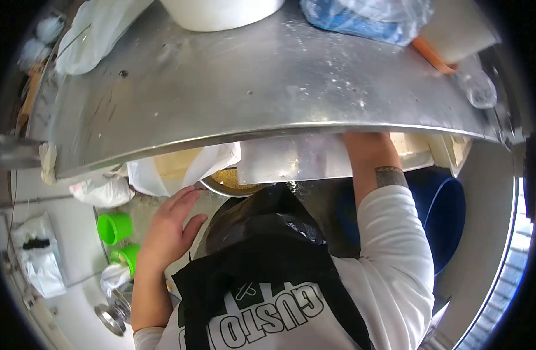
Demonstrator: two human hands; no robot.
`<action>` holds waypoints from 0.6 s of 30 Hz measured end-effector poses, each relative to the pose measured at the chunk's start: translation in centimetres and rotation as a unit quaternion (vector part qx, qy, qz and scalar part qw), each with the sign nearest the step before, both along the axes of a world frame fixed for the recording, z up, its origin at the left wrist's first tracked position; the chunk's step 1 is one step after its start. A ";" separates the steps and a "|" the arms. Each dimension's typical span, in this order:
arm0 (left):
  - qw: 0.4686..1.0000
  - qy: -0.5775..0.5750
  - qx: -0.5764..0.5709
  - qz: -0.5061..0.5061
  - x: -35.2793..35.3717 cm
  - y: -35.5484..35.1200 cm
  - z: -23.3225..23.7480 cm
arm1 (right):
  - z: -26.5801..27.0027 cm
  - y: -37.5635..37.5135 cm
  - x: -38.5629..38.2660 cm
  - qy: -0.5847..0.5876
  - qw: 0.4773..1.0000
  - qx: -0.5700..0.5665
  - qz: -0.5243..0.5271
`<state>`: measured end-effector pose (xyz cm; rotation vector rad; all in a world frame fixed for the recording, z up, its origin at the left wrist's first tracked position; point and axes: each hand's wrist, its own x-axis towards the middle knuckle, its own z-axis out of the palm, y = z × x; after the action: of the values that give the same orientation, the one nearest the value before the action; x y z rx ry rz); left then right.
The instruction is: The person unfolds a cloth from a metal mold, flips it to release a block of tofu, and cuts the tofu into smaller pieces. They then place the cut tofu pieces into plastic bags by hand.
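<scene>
My left hand (176, 224) hangs below the table's front edge, its fingers stretched out and the thumb apart, with nothing seen in it. Just beyond its fingertips is a round metal bowl (228, 179) of yellow, grainy stuff, partly covered. Close by sits a white plastic bag (148, 177) around something pale yellow. My right hand (370, 150) reaches in under the metal tabletop, which hides its fingers, so whatever they hold cannot be made out. Beside that wrist is a greyish, flat-faced box or drawer (297, 158).
The steel table (221, 87) carries a white tub (221, 13), a blue plastic-wrapped bundle (370, 20) and a clear plastic cup (477, 87). A large blue bin (449, 216) stands at my right. Green containers (114, 228) and white bags (39, 254) lie to the left.
</scene>
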<state>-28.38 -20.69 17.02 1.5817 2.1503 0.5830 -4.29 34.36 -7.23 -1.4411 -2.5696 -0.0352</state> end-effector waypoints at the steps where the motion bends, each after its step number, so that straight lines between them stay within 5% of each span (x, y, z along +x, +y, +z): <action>1: 1.000 0.003 -0.004 0.015 0.3 -0.7 0.0 | -0.1 0.9 0.2 -0.014 1.000 -0.012 -0.006; 7: 0.985 0.045 0.020 0.163 1.1 -6.6 -1.1 | -0.7 1.1 -0.8 -0.043 0.999 -0.001 0.013; 14: 0.981 -0.128 0.031 0.146 1.4 -5.2 -4.0 | 5.7 -10.9 2.6 0.038 0.981 0.093 0.164; 15: 0.982 -0.145 0.028 0.121 1.4 -3.8 -4.1 | 7.9 -14.2 2.3 0.303 0.941 -0.050 0.145; 16: 0.976 -0.184 0.042 0.105 1.3 -2.3 -5.1 | 10.9 -18.8 1.1 0.540 0.812 -0.188 0.113; 18: 0.970 -0.222 0.060 0.084 2.0 0.9 -7.3 | 15.5 -26.1 -2.3 0.740 0.614 -0.272 0.033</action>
<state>-26.39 -19.78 9.68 1.1868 1.9399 1.0304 -6.57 8.29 8.30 -0.7182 -1.1272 1.3910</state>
